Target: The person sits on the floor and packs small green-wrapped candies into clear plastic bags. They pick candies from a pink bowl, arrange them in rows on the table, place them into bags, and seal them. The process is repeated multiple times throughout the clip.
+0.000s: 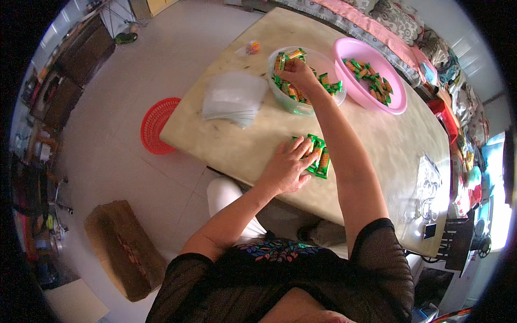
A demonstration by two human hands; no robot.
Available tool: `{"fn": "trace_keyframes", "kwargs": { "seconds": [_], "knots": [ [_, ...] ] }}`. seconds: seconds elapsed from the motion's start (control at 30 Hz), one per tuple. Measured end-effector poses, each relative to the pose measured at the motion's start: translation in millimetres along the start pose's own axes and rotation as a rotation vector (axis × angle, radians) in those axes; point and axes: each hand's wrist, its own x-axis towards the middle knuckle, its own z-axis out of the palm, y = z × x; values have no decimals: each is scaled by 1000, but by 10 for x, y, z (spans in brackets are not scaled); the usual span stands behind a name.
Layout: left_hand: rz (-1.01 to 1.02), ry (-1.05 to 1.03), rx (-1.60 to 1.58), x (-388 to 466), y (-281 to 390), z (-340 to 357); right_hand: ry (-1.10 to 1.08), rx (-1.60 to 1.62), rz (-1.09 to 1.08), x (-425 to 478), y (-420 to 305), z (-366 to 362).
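Observation:
My left hand lies with spread fingers over a row of small green-and-orange wrapped snack packets side by side on the table. Its fingers partly cover them. Beyond it, my right hand reaches into a clear plastic bowl of similar packets, its fingers bent among them; whether it grips one cannot be told. A pink plastic basin, touching or very near the bowl's right side, holds more such packets. Left of the bowl lies a stack of clear plastic bags.
A small red-and-yellow wrapped item lies near the table's far left edge. On the floor stand a red plastic basket and a brown cardboard box. A clear plastic package and a dark rectangular object lie at the table's right.

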Motion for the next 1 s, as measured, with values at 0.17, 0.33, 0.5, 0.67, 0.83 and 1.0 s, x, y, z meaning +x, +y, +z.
{"fn": "trace_keyframes", "kwargs": {
  "seconds": [0.17, 0.33, 0.5, 0.67, 0.83, 1.0],
  "knots": [
    [12, 8, 1, 45, 31, -48, -93, 268, -196, -507, -186, -438],
    [19, -2, 84, 8, 15, 8, -74, 293, -225, -1242, -144, -775],
    [43, 21, 96, 11, -9, 48, 4, 236, -65, -1925, 141, -1042],
    [20, -5, 75, 21, 50, 28, 256, -148, -126, -2436, 620, -1056],
    [14, -42, 141, 40, 44, -9, 315, -523, -411, -2719, 830, -790],
    [26, -8, 141, 17, 13, 28, 274, -605, -307, -2771, 858, -520]
  ]
}}
